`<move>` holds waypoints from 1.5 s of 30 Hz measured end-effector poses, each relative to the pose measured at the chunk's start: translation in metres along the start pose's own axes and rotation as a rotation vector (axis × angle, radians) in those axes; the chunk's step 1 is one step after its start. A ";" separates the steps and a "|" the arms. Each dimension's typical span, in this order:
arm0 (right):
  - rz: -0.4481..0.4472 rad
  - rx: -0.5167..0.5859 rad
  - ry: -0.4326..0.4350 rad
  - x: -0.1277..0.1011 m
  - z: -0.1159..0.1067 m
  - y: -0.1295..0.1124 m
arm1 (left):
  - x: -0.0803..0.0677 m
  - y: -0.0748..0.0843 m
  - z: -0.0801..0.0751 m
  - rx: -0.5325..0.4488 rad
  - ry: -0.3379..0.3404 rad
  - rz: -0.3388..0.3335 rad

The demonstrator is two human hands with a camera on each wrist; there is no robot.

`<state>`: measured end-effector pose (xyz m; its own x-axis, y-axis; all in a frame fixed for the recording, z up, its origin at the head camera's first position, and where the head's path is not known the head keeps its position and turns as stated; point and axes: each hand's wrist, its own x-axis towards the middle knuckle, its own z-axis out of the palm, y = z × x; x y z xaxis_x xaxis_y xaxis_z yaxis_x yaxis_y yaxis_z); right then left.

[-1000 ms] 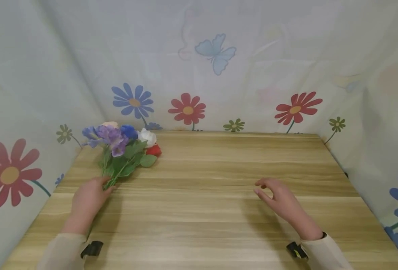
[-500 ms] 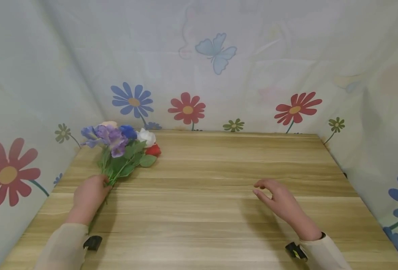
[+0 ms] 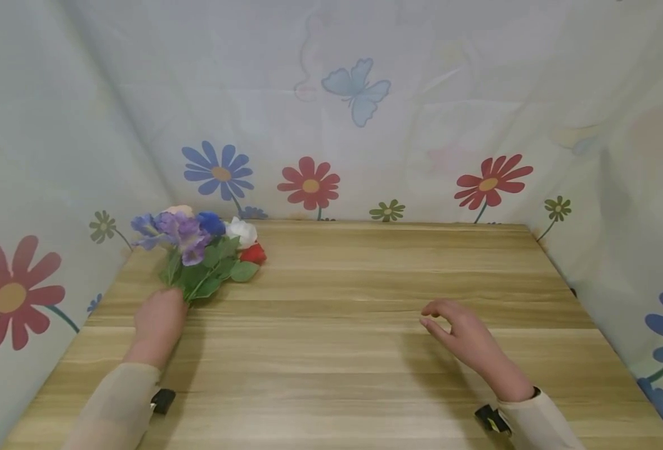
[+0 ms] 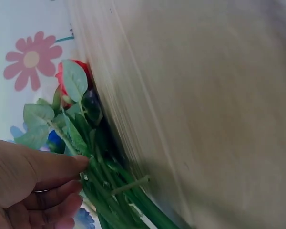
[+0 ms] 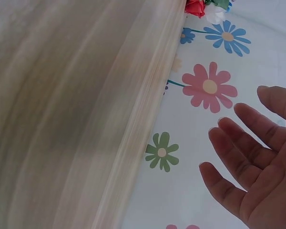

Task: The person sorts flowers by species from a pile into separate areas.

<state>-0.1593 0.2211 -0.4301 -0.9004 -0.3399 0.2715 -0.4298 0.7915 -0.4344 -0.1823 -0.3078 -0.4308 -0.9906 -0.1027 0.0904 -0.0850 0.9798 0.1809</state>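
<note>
L hand pinches stems of bouquet lying at far-left of worktop, R hand empty w/ fingers relaxed, hovering mid-right; judged best: grip all stems low & together, lift w/o dragging blooms.

From my right wrist camera I see my right hand with fingers spread loose and holding nothing, hovering beside the wooden table, the flower-printed curtain behind, and red and white blooms at the far edge.
</note>
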 end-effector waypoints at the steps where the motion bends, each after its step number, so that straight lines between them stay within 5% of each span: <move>1: -0.001 0.001 -0.001 0.000 0.000 0.000 | 0.001 0.001 0.000 0.002 -0.007 -0.004; 11: -0.026 0.007 0.019 0.002 0.001 0.002 | 0.011 0.001 -0.004 -0.056 -0.053 -0.015; 19: -0.001 0.019 0.005 0.005 -0.002 0.001 | 0.016 0.000 -0.018 -0.142 -0.002 0.085; 26: 0.013 0.053 0.001 0.011 -0.007 -0.003 | 0.025 0.002 -0.036 -0.229 -0.039 0.114; 34: 0.000 0.059 -0.001 0.018 -0.008 -0.006 | 0.031 0.021 -0.057 -0.268 0.027 0.143; 45: 0.087 0.232 -0.038 0.036 -0.014 -0.016 | 0.035 0.057 -0.079 -0.320 -0.003 0.163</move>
<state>-0.1839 0.2033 -0.4014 -0.9348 -0.2975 0.1939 -0.3502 0.6825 -0.6415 -0.2135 -0.2687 -0.3397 -0.9888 0.0514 0.1401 0.1112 0.8797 0.4623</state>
